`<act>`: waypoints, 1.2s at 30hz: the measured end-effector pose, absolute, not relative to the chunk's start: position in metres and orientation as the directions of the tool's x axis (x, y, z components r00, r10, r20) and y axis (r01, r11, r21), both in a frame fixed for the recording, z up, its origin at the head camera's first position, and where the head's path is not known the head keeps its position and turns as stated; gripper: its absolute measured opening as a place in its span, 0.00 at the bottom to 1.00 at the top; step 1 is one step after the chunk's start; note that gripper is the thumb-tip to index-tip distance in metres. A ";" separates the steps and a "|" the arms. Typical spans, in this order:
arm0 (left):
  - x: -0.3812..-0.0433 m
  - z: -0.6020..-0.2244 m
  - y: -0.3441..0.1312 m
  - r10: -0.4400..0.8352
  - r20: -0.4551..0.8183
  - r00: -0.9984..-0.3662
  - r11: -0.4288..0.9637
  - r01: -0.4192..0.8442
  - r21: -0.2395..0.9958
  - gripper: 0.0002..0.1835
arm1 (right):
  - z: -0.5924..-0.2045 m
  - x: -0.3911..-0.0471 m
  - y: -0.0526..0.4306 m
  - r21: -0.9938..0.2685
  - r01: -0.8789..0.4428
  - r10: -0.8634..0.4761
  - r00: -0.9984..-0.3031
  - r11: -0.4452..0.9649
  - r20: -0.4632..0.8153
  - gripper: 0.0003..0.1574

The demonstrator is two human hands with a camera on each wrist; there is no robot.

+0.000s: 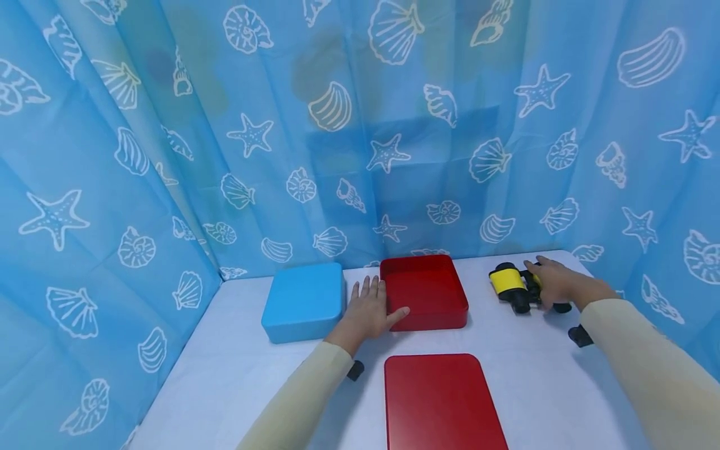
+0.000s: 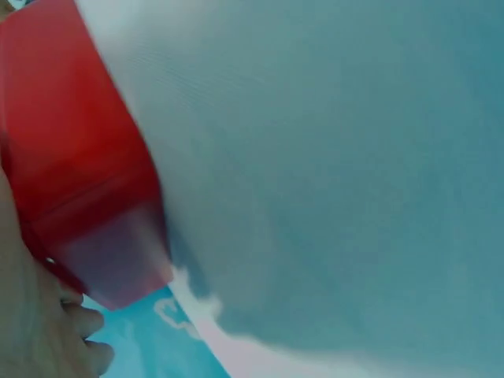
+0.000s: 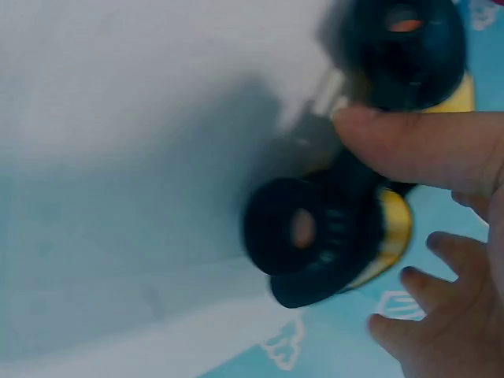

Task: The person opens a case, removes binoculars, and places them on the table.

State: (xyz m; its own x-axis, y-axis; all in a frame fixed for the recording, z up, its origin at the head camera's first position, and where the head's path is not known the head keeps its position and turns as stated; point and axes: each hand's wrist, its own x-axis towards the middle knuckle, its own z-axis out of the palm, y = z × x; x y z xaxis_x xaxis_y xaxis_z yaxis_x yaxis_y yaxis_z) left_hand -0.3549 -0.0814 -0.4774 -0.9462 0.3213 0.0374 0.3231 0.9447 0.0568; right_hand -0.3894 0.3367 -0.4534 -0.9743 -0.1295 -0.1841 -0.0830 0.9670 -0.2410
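Note:
On the right of the table stands a pair of black and yellow binoculars (image 1: 509,282). My right hand (image 1: 554,282) reaches over its right barrel. In the right wrist view the thumb (image 3: 409,146) lies across the middle between the two eyepieces, and the other fingers (image 3: 433,295) are spread beyond the barrel, apart from it. An open-topped red box (image 1: 430,319) sits at the back centre. My left hand (image 1: 368,312) rests at its left side, fingers straight and thumb spread along the front corner. In the left wrist view the hand (image 2: 39,323) is partly cut off beside the red box (image 2: 87,157).
A closed light blue box (image 1: 306,300) stands left of my left hand, close to it. The flat red lid (image 1: 441,400) lies in front of the red box on the white table (image 1: 225,375). A blue shell-patterned curtain (image 1: 360,156) hangs behind and along the sides.

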 end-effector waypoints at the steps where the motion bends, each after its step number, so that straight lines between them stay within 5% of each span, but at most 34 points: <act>1: -0.355 -0.477 -0.082 0.321 0.040 -0.946 0.945 0.322 0.049 0.54 | -0.450 -0.390 0.334 -0.228 -0.100 -0.142 -0.974 0.968 -0.175 0.67; 10: -0.350 -0.458 -0.104 0.332 0.089 -0.939 0.943 0.332 -0.021 0.49 | -0.428 -0.389 0.288 -0.170 -0.204 -0.223 -0.969 0.964 -0.104 0.44; 19: -0.358 -0.446 -0.167 0.245 0.069 -0.967 0.967 0.239 -0.084 0.45 | -0.419 -0.395 0.236 -0.329 -0.341 -0.339 -0.938 0.880 0.067 0.53; 32: -0.357 -0.436 -0.257 0.105 0.063 -0.992 0.993 0.108 0.044 0.43 | -0.426 -0.397 0.137 -0.419 -0.342 -0.344 -0.936 0.841 0.074 0.47; 36: -0.356 -0.435 -0.281 0.025 0.024 -0.999 0.985 0.029 0.171 0.43 | -0.426 -0.396 0.110 -0.439 -0.342 -0.341 -0.936 0.831 0.085 0.48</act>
